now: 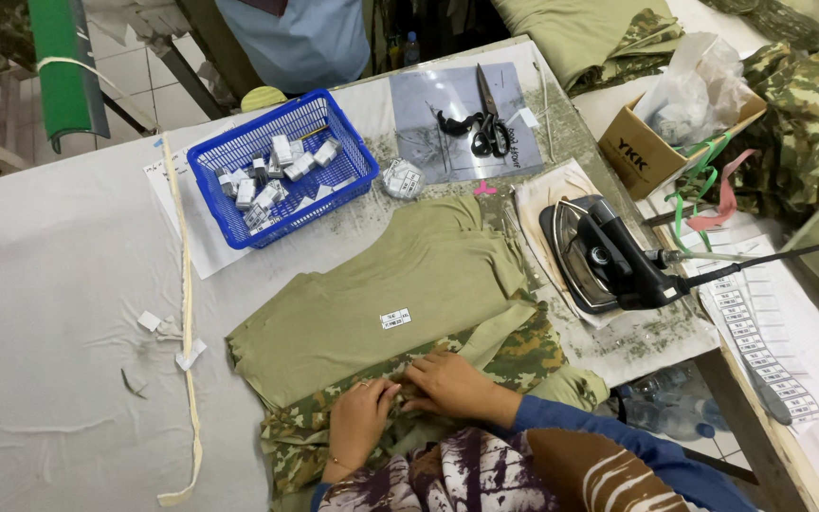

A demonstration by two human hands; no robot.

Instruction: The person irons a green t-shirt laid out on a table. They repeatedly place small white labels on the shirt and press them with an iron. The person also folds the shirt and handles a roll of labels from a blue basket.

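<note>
An olive-green garment [400,284] lies flat on the padded grey table [59,284], with a small white label [395,319] on it. Under its near edge lies camouflage fabric [523,351]. My left hand [360,419] and my right hand [447,384] rest side by side on the near hem where the olive cloth meets the camouflage cloth. Both pinch the fabric edge with bent fingers. My right forearm wears a blue sleeve.
A blue plastic basket [229,223] of small white label bundles stands behind the garment. Black scissors [487,128] lie on a grey sheet farther back. A black iron [604,256] rests on its side at right, beside a cardboard box [637,152]. A cream tape strip [187,313] runs down the left.
</note>
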